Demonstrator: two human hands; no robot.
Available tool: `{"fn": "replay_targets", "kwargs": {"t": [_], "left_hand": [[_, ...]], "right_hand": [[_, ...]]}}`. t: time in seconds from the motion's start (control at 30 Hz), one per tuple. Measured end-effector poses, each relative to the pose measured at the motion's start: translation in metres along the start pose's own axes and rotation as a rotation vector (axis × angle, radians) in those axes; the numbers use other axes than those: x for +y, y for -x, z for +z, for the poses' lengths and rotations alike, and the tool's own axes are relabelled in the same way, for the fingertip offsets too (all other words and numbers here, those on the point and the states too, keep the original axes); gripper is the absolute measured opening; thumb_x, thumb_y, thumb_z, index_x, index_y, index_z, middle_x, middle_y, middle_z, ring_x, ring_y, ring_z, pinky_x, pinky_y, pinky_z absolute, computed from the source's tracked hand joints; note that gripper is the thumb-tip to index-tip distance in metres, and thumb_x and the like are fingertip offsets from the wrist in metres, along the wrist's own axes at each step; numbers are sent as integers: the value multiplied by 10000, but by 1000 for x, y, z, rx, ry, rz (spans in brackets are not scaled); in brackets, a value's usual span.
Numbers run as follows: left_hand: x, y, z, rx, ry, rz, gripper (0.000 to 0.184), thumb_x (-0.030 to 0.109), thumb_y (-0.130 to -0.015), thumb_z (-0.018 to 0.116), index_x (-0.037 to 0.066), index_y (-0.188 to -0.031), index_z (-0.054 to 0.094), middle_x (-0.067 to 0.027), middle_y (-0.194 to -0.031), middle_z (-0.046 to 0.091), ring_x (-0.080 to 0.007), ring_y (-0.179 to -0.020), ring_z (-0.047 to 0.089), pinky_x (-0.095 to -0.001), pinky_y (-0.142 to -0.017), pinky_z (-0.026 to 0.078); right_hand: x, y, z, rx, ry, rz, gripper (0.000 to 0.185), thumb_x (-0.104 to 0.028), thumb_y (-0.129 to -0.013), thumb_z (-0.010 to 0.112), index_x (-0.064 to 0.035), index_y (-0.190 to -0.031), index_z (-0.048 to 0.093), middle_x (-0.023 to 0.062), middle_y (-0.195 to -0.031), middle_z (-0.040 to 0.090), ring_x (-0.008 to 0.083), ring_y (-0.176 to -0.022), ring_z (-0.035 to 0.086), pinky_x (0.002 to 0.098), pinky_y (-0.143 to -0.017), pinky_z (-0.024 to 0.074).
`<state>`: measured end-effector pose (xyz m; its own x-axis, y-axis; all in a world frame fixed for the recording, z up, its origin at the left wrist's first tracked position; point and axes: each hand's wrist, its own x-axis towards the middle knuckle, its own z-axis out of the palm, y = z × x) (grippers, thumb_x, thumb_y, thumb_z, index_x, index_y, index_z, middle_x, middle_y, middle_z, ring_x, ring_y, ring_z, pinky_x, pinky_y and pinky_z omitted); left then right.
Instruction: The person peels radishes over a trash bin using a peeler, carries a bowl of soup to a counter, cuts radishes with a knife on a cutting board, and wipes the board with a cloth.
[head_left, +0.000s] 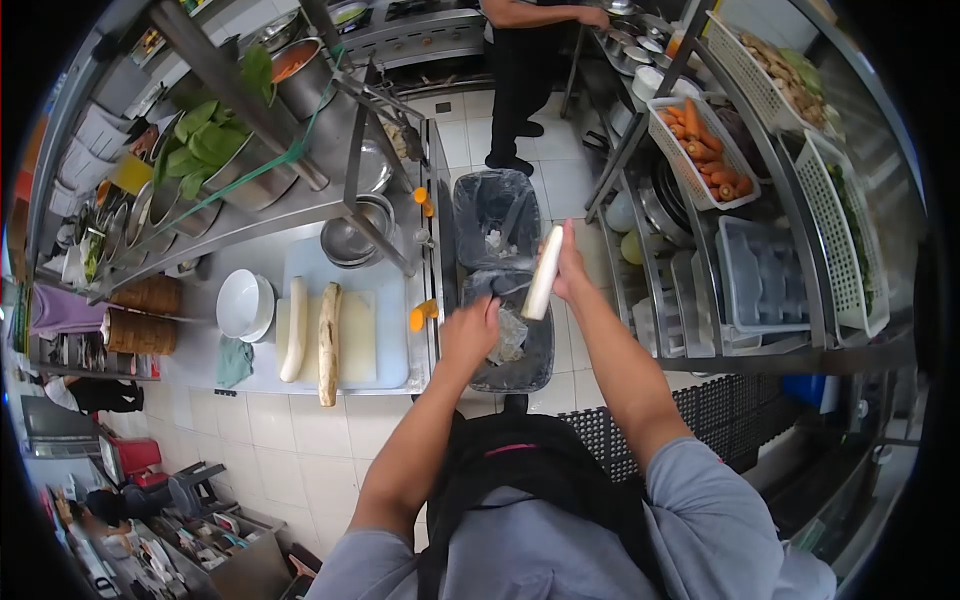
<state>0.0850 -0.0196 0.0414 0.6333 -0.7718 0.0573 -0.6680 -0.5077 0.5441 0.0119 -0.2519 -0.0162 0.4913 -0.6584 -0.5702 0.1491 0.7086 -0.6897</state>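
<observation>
My right hand (571, 266) is closed around a long, peeled-looking white radish (543, 275), holding it tilted above the bins. My left hand (472, 332) is a fist around a dark-handled peeler (497, 287), close to the radish's left side; its blade is blurred against the dark bin liner. Beneath both hands stands a bin lined with dark plastic (540, 365), with pale scraps inside. On the counter to the left, a white radish (295, 330) and a brown-patched, unpeeled-looking one (329, 345) lie on a cutting board (393, 350).
A second lined bin (470, 205) stands farther forward. White bowls (243, 303), a green cloth (235, 362) and metal bowls (355, 235) sit on the counter. To the right, a rack carries a basket of carrots (705, 150). Ahead, a person in dark trousers (517, 90) stands.
</observation>
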Motion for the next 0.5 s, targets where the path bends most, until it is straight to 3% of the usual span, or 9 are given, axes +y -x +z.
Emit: {"fn": "replay_targets", "kwargs": {"t": [0.07,0.27,0.5], "left_hand": [[23,-39,-16,53,20,23,275,336,-974,567,100,-953,707,-236,-802,699,-465,-761,681,-569,-682,542],[42,-77,-11,4,62,7,320,359,-976,542,100,-928,722,-237,-823,704,-476,-767,676,-576,-708,544],[-25,49,27,-168,-73,-38,288,363,-975,562,114,-1013,700,-250,-817,698,-472,-769,681,-586,-688,541]], "right_hand": [[11,11,8,-144,77,66,721,-803,-902,455,-100,-950,609,43,-786,579,188,-671,580,357,-625,520],[28,19,30,-174,47,67,682,-772,-932,443,-112,-944,618,37,-784,585,180,-664,578,348,-619,507],[-2,-3,5,77,-95,-26,678,-756,-951,409,-106,-828,557,59,-707,564,211,-627,572,371,-581,513]]}}
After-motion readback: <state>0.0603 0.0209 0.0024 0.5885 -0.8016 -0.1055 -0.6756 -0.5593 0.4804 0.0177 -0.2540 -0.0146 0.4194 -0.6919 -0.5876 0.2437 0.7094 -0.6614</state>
